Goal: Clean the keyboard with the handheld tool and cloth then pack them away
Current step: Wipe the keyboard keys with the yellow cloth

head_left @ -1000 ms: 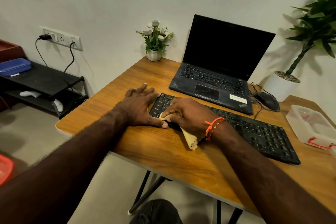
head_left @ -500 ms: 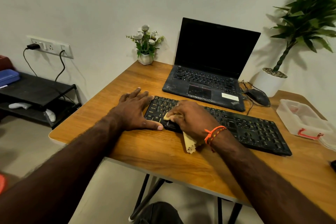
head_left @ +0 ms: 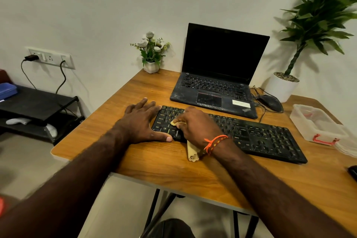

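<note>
Keyboard lies across the desk in front of the laptop: rigid and light, likely to slide, so brace its end. Left hand is spread flat at its left edge. Cloth is soft and limp; right hand bunches it against the left keys, exact grip probably hidden.

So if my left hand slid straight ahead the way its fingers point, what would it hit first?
Probably nothing soon: the left hand points past the keyboard's left end over bare table, perhaps reaching the flower pot.
</note>
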